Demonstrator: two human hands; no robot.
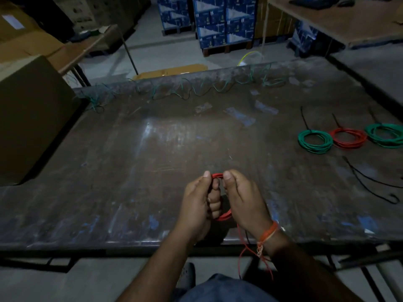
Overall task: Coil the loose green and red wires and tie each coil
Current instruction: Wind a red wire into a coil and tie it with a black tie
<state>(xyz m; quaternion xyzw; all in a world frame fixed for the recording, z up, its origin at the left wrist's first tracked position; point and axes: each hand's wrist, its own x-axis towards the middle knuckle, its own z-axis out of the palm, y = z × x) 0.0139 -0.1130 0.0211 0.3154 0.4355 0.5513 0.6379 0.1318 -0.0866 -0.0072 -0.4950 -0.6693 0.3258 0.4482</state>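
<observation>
Nearest the camera, a loose tail of thin red wire [243, 247] hangs below the near edge of the dark, scuffed metal table [130, 171], not yet wound in. Above that edge, both hands hold a small red wire coil [218, 175] upright between them. The left hand [196, 205] has its fingers curled round the coil's left side, thumb pressed on top. The right hand [244, 199], an orange thread band at its wrist, grips the right side in the same way. No tie is visible on this coil.

To the right, two loose black cable ties [370, 184] lie on the table, unused. Farther right, three finished coils sit in a row, touching: a green wire coil [315, 139], a red wire coil [348, 138] and a second green wire coil [385, 135] at the frame edge, each with a black tie tail standing out.

Along the far edge, a long green wire [196, 90] lies uncoiled in loose waves.

Judgement: three coils done; the held coil is unfinished, the far wire untouched.
</observation>
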